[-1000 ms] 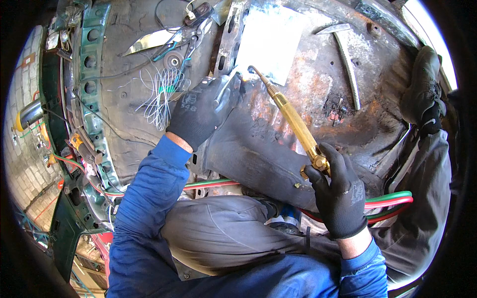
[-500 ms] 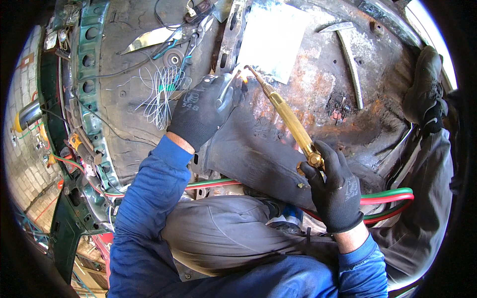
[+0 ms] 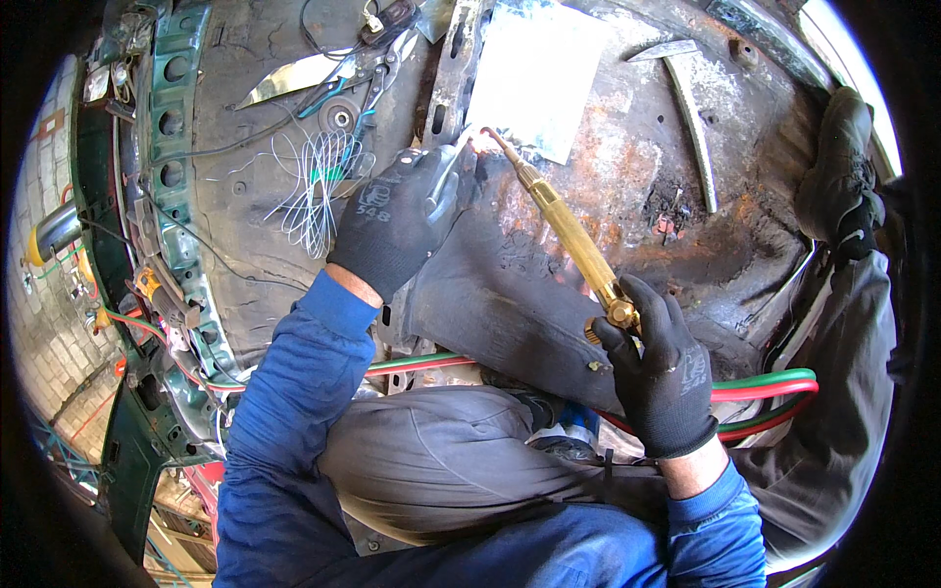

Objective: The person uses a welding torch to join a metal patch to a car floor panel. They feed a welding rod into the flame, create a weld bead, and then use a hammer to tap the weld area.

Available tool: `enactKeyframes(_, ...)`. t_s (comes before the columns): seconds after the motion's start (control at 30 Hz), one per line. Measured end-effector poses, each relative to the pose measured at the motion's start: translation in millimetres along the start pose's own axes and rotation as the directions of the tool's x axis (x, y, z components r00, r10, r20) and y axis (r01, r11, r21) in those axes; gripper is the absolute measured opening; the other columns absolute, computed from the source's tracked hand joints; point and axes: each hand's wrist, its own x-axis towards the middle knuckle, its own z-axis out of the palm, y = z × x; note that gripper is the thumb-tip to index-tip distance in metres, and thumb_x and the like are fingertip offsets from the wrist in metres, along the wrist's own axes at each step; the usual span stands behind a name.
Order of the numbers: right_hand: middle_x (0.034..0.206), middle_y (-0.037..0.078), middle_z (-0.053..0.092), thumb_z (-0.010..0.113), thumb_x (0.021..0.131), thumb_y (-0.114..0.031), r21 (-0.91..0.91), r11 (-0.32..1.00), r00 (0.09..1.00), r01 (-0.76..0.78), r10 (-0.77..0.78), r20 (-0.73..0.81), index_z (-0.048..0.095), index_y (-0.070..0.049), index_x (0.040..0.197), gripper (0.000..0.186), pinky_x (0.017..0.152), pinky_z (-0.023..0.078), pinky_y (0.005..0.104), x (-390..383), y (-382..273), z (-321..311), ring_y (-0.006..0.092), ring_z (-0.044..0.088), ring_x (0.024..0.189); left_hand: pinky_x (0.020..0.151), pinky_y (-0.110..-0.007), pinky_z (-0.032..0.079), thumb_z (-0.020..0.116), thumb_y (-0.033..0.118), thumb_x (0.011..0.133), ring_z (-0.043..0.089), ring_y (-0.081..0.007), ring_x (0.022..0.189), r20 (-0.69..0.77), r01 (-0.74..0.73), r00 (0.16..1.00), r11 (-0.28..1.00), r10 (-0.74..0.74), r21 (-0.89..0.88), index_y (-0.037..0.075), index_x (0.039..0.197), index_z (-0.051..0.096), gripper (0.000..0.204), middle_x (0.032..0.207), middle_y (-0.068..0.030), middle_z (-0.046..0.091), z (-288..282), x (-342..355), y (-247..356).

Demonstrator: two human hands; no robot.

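Note:
My gloved left hand [image 3: 392, 220] is closed on a slim silver metal piece [image 3: 443, 181] that reaches toward a small reddish glow [image 3: 480, 142] on the rusty car floor pan [image 3: 608, 206]. My gloved right hand [image 3: 665, 372] grips a brass gas torch [image 3: 573, 240] by its valve end; its bent copper tip points at that glow, just below a bright pale sheet [image 3: 524, 73]. A loose coil of thin wire [image 3: 309, 201] lies left of my left hand.
Cutting tools [image 3: 380, 78] and cables lie at upper left, a hammer [image 3: 691, 132] at upper right. Red and green hoses [image 3: 745, 390] cross beneath my hands. My shoe [image 3: 838, 167] rests at the right. A perforated green frame rail [image 3: 174, 176] runs along the left.
The torch and my right hand have shifted slightly up and left, and the tip now sits closer to the silver piece. A small glow has appeared at the tip.

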Motion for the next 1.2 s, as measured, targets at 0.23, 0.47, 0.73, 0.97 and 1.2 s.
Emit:
enactKeyframes(0.23,0.106,0.017,0.068,0.077,0.098,-0.030,-0.019,0.999,0.998,0.041,-0.042,-0.036,0.059,-0.012,0.141,0.050,0.067,0.058,0.0485,-0.7,6.9,5.2,0.0375,0.073,0.084,0.092,-0.047,0.057,0.071,0.016,0.096,0.073,-0.0399,0.103,0.009,-0.017,1.000,0.999,0.017,-0.050,0.003,0.133,0.070,0.039,0.118,-0.0232,0.073,-6.3,2.6,7.2)
enactKeyframes(0.47,0.104,0.017,0.068,0.078,0.097,-0.028,-0.016,0.998,0.996,0.065,-0.066,-0.056,0.060,-0.011,0.140,0.050,0.067,0.058,0.0480,-1.1,8.5,7.4,0.0373,0.072,0.084,0.094,-0.047,0.057,0.072,0.016,0.095,0.073,-0.0400,0.105,0.010,-0.020,1.000,1.000,0.021,-0.024,0.003,0.133,0.071,0.040,0.119,-0.0231,0.073,-1.2,0.2,0.1)
enactKeyframes(0.73,0.105,0.017,0.068,0.080,0.096,-0.027,-0.019,0.997,0.993,0.079,-0.081,-0.082,0.061,-0.010,0.138,0.050,0.068,0.058,0.0478,0.0,10.9,10.0,0.0377,0.072,0.086,0.098,-0.047,0.056,0.073,0.016,0.094,0.072,-0.0414,0.112,0.009,-0.019,1.000,0.997,0.019,-0.068,0.002,0.134,0.070,0.042,0.124,-0.0242,0.074,-2.6,2.8,2.9)
enactKeyframes(0.97,0.107,0.017,0.069,0.081,0.095,-0.026,-0.028,0.998,0.995,0.063,-0.065,-0.077,0.062,-0.011,0.139,0.050,0.071,0.059,0.0482,-0.7,12.3,11.5,0.0379,0.073,0.088,0.100,-0.046,0.056,0.072,0.014,0.094,0.072,-0.0403,0.112,0.011,0.002,1.000,0.996,-0.001,-0.088,0.003,0.135,0.070,0.043,0.124,-0.0236,0.074,-0.7,1.6,3.9)
enactKeyframes(1.2,0.110,0.017,0.070,0.080,0.096,-0.026,-0.018,0.999,0.996,0.046,-0.047,-0.075,0.062,-0.010,0.140,0.049,0.072,0.059,0.0481,0.4,9.8,11.6,0.0382,0.074,0.089,0.100,-0.045,0.057,0.072,0.015,0.095,0.073,-0.0398,0.111,0.004,-0.013,1.000,1.000,0.013,-0.009,0.004,0.136,0.071,0.043,0.125,-0.0228,0.074,1.3,1.7,0.2)
